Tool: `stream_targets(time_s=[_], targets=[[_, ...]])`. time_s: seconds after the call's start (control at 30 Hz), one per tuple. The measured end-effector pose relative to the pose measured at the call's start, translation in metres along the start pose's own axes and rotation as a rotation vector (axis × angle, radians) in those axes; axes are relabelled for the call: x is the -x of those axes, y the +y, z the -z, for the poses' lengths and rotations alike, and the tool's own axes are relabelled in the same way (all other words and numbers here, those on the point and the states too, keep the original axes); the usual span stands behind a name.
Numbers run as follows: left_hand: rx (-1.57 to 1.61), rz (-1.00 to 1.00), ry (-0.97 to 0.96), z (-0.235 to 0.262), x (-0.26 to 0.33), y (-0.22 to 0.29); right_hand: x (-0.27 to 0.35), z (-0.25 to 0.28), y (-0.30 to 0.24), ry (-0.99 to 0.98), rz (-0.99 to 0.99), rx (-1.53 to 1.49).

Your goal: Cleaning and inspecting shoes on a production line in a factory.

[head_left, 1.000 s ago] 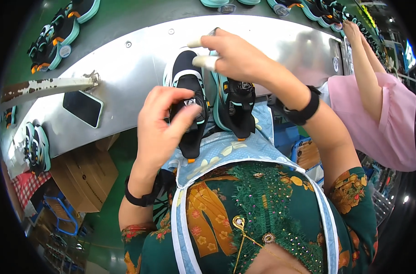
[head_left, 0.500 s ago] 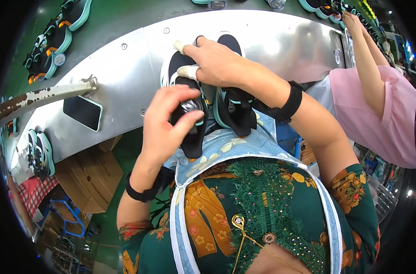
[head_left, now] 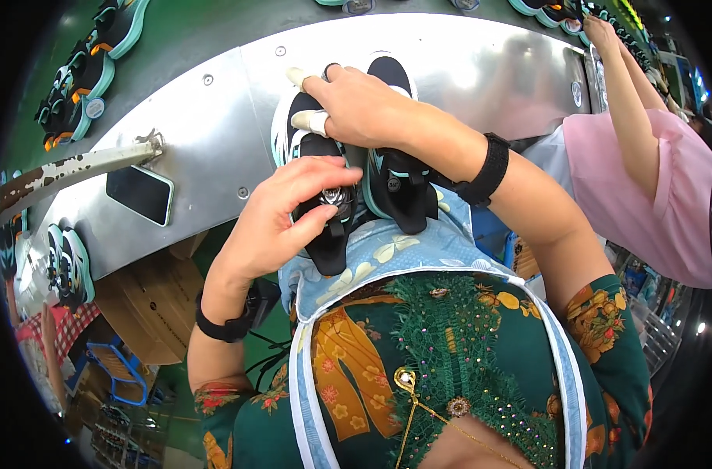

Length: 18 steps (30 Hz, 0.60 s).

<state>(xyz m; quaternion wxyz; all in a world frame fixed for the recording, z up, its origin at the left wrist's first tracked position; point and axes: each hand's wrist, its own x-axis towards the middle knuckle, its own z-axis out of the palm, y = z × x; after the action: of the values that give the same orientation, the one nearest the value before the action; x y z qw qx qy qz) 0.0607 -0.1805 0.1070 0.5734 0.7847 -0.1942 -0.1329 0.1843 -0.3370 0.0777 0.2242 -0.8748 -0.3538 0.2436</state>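
Note:
Two black, white and mint shoes lie side by side, toes pointing away, at the near edge of the metal table. My right hand (head_left: 364, 105) reaches over the toe of the left shoe (head_left: 321, 254), gripping it with spread thumb and finger, both in pale finger covers. The hand's other fingers are partly hidden. Over that shoe's tongue, my left hand (head_left: 281, 207) is open, thumb and fingers apart around a round, shiny dark piece (head_left: 335, 198). Beside my right wrist, the right shoe (head_left: 406, 199) shows a similar small round badge.
A phone (head_left: 140, 195) lies on the metal table (head_left: 207, 117) by a chipped metal bar (head_left: 82, 166). More shoes stand at the left edge (head_left: 69, 266) and on the green surface beyond. A cardboard box (head_left: 157, 305) is below. A co-worker in pink (head_left: 629, 180) works at right.
My left fingers have opened wider, uncovering the round piece on the left shoe, and that forearm has shifted left. My right hand stays on the shoe. Another person's arms appear at lower left.

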Motion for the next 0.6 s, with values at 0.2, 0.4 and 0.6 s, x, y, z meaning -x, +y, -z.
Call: stream_targets(time_s=[0.2,0.4,0.6], targets=[[-0.125,0.362,0.447,-0.034,0.000,0.027,0.001,-0.003,0.008,0.018,-0.016,0.030],[0.023,0.165,0.055,-0.003,0.000,0.015,-0.001,-0.005,0.007,0.032,0.002,0.023],[-0.192,0.349,0.544,-0.045,-0.002,0.027,0.001,-0.004,0.014,0.034,0.010,0.020]])
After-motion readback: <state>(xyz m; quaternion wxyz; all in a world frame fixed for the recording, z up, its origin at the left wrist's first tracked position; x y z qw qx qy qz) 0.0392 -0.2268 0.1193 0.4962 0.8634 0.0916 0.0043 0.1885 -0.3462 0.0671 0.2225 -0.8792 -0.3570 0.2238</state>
